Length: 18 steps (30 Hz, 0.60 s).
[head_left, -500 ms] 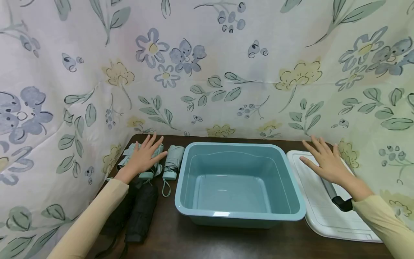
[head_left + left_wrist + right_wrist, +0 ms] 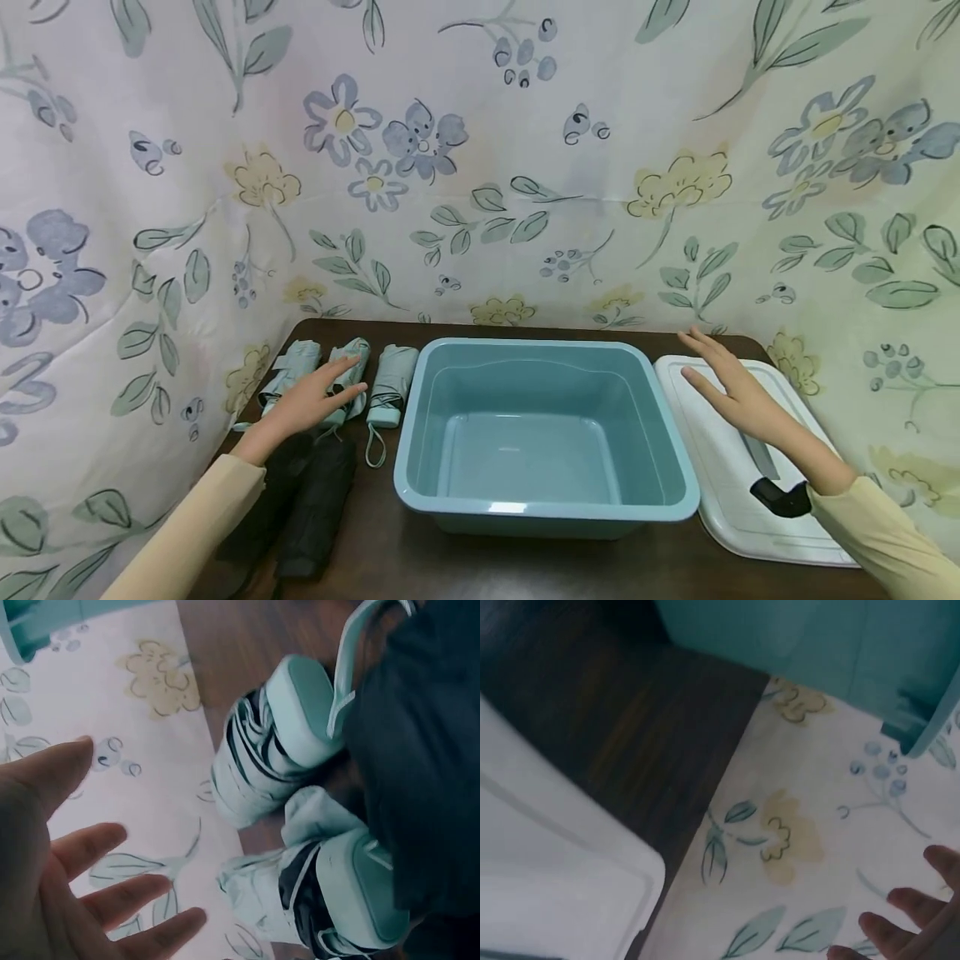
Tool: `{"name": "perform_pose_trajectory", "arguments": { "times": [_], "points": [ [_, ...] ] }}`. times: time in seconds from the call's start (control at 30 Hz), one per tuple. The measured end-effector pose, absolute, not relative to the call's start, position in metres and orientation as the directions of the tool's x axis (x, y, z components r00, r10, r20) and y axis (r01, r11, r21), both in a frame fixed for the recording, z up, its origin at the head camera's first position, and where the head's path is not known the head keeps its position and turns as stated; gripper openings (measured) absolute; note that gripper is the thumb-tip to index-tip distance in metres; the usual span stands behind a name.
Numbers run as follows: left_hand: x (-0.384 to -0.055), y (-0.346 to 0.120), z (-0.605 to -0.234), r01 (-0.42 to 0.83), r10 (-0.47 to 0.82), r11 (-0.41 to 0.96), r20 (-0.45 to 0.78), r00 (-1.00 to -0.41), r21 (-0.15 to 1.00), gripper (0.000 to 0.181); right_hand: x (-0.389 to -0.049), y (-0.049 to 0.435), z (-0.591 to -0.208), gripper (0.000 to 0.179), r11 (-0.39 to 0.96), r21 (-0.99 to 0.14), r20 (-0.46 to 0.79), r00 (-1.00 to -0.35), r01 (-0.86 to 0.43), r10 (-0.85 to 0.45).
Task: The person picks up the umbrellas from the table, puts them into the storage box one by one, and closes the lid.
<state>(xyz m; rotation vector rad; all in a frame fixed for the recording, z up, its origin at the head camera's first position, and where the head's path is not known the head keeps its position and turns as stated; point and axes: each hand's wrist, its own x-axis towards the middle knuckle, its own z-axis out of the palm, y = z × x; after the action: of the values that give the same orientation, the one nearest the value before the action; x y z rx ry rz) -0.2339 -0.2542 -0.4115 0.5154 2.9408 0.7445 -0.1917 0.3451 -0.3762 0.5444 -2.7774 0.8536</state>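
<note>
My left hand (image 2: 307,404) hovers over the folded umbrellas at the left, holding nothing. Its fingers are spread and fairly straight. Beneath and beside it lie three light green folded umbrellas, one of them (image 2: 393,383) closest to the basin. Two black folded umbrellas (image 2: 318,508) lie nearer the front, partly hidden by my forearm. In the left wrist view, a light green umbrella (image 2: 262,754) shows its flat handle end and strap. My right hand (image 2: 750,404), fingers extended and empty, is above the white board (image 2: 795,533). A blue-green basin (image 2: 551,506) with nothing in it stands between my hands.
All of this stands on a dark brown wooden table (image 2: 390,554). A flowered cloth (image 2: 480,167) hangs behind the table's back edge and along its left side. The basin sits close to the white board's left edge.
Both hands have lowered slightly and tipped, with the fingers drawn closer together in the head view. The head view has shifted a little. The umbrellas, basin and board stay in place.
</note>
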Motion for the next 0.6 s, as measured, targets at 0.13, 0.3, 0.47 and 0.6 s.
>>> {"name": "perform_pose_trajectory", "arguments": {
  "times": [0.13, 0.3, 0.47, 0.6],
  "points": [
    [-0.221, -0.255, -0.413, 0.327, 0.367, 0.806, 0.015, -0.93, 0.494, 0.061, -0.185, 0.337, -0.377, 0.059, 0.732, -0.554, 0.256, -0.918, -0.396, -0.303],
    [-0.205, -0.254, -0.412, 0.331, 0.389, 0.78, 0.002, -0.921, 0.531, 0.056, -0.178, 0.328, -0.376, 0.061, 0.701, -0.585, 0.244, -0.912, -0.409, -0.329],
    [-0.19, -0.255, -0.409, 0.281, 0.388, 0.787, -0.086, -0.918, 0.549, 0.059, -0.173, 0.319, -0.372, 0.065, 0.679, -0.603, 0.211, -0.905, -0.418, -0.37],
    [-0.182, -0.253, -0.409, 0.271, 0.398, 0.801, -0.136, -0.907, 0.534, 0.061, -0.171, 0.314, -0.367, 0.069, 0.66, -0.629, 0.158, -0.899, -0.411, -0.409]
  ]
}}
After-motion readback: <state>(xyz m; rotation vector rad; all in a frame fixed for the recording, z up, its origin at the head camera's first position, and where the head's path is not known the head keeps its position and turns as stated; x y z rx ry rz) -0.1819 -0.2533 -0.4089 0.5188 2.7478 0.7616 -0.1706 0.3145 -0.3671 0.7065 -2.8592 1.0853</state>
